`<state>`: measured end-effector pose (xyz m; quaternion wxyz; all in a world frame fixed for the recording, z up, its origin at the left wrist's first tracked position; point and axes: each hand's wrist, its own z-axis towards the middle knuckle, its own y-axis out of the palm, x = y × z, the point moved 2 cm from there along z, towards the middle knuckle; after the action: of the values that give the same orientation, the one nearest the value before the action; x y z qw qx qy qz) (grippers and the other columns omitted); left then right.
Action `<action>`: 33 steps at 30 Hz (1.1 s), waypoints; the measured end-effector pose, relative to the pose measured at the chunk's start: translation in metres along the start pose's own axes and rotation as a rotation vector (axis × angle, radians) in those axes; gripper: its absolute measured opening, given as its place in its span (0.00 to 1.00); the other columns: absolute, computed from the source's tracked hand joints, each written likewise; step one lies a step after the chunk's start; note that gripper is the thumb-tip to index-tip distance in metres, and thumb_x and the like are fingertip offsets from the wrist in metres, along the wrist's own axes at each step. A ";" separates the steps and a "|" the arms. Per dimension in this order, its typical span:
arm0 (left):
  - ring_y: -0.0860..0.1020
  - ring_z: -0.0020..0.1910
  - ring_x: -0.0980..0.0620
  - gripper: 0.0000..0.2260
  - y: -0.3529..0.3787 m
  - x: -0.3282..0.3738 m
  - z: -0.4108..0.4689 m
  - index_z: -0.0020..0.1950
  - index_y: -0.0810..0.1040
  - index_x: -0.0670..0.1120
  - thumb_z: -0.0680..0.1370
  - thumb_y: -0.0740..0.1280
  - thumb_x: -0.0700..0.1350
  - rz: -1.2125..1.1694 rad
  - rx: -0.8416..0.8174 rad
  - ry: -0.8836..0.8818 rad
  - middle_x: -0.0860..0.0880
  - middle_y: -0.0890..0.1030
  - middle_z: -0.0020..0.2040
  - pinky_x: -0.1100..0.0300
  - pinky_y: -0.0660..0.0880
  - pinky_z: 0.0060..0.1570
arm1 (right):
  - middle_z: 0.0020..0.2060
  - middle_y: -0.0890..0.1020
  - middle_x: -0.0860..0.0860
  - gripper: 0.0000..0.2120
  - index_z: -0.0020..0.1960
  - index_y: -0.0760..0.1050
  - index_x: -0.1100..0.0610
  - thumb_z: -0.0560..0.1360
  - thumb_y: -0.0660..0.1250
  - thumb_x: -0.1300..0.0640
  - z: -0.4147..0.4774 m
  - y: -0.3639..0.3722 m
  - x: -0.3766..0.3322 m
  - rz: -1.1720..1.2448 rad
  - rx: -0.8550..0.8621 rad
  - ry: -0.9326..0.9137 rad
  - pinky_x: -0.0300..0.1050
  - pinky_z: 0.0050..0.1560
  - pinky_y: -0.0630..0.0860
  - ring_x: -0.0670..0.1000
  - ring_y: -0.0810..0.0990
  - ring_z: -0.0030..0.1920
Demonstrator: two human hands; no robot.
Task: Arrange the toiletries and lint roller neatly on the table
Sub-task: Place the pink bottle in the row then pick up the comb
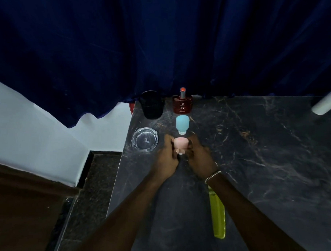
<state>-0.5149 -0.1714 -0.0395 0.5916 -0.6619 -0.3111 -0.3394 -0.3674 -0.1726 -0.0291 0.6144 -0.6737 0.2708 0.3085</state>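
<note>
A small pink bottle sits between both hands on the dark marble table. My left hand grips its left side and my right hand its right side. Just beyond it lies a light blue bottle, cap toward me. A red perfume bottle stands upright at the back edge. The white lint roller lies at the far right edge, partly cut off. A yellow-green comb rests lengthwise under my right forearm.
A black cup stands at the back left corner, left of the perfume. A clear glass ashtray sits near the table's left edge. A dark blue curtain hangs behind the table. Floor drops away at left.
</note>
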 end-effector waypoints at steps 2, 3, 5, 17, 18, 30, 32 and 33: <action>0.79 0.45 0.59 0.15 0.000 0.000 0.000 0.58 0.64 0.54 0.81 0.65 0.38 0.008 -0.004 0.004 0.51 0.81 0.51 0.57 0.73 0.45 | 0.62 0.82 0.57 0.25 0.74 0.63 0.54 0.78 0.63 0.62 0.000 0.001 0.000 -0.018 -0.011 0.006 0.57 0.63 0.77 0.61 0.81 0.62; 0.79 0.46 0.59 0.15 0.000 -0.001 0.000 0.60 0.64 0.53 0.80 0.65 0.38 0.004 -0.003 -0.001 0.51 0.81 0.53 0.58 0.73 0.46 | 0.63 0.81 0.57 0.26 0.75 0.63 0.54 0.78 0.63 0.62 0.000 0.002 0.000 -0.018 -0.019 0.013 0.57 0.64 0.77 0.60 0.80 0.63; 0.81 0.53 0.52 0.18 -0.001 0.000 -0.003 0.67 0.67 0.49 0.80 0.66 0.37 -0.021 0.006 -0.020 0.49 0.82 0.58 0.56 0.76 0.53 | 0.64 0.81 0.56 0.26 0.74 0.63 0.52 0.78 0.64 0.63 0.000 0.000 0.001 0.008 -0.029 0.028 0.57 0.66 0.77 0.59 0.80 0.64; 0.85 0.45 0.46 0.09 0.011 0.015 -0.086 0.55 0.84 0.42 0.77 0.76 0.44 -0.098 0.100 -0.388 0.46 0.87 0.43 0.61 0.79 0.51 | 0.58 0.83 0.57 0.16 0.63 0.78 0.59 0.76 0.71 0.57 -0.084 -0.047 0.025 -0.087 0.167 0.206 0.43 0.61 0.75 0.58 0.82 0.59; 0.86 0.44 0.44 0.09 0.020 0.017 -0.090 0.54 0.83 0.42 0.77 0.76 0.44 -0.145 0.034 -0.421 0.45 0.87 0.43 0.55 0.82 0.52 | 0.56 0.83 0.58 0.14 0.60 0.79 0.59 0.76 0.71 0.57 -0.092 -0.049 0.030 -0.100 0.163 0.282 0.46 0.57 0.76 0.60 0.82 0.57; 0.86 0.49 0.38 0.02 0.083 0.050 -0.103 0.44 0.82 0.45 0.76 0.74 0.41 -0.224 -0.112 -0.547 0.38 0.87 0.47 0.42 0.83 0.53 | 0.43 0.85 0.57 0.11 0.51 0.81 0.62 0.69 0.74 0.66 -0.121 -0.048 0.061 0.164 0.104 0.622 0.52 0.56 0.80 0.61 0.84 0.52; 0.86 0.49 0.39 0.02 0.085 0.055 -0.105 0.46 0.84 0.43 0.76 0.72 0.40 -0.209 -0.112 -0.556 0.39 0.87 0.47 0.43 0.83 0.53 | 0.43 0.86 0.57 0.12 0.51 0.82 0.63 0.68 0.74 0.68 -0.121 -0.048 0.060 0.185 0.104 0.624 0.47 0.53 0.80 0.59 0.85 0.50; 0.86 0.49 0.39 0.02 0.085 0.057 -0.106 0.46 0.84 0.43 0.75 0.72 0.39 -0.211 -0.104 -0.558 0.40 0.87 0.46 0.44 0.83 0.53 | 0.44 0.86 0.57 0.12 0.50 0.82 0.63 0.68 0.74 0.68 -0.122 -0.046 0.060 0.198 0.107 0.626 0.44 0.51 0.79 0.57 0.85 0.49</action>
<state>-0.4216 -0.2856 -0.0341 0.4099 -0.7230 -0.5109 -0.2198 -0.2830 -0.2883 -0.0367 0.5029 -0.6729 0.5267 0.1301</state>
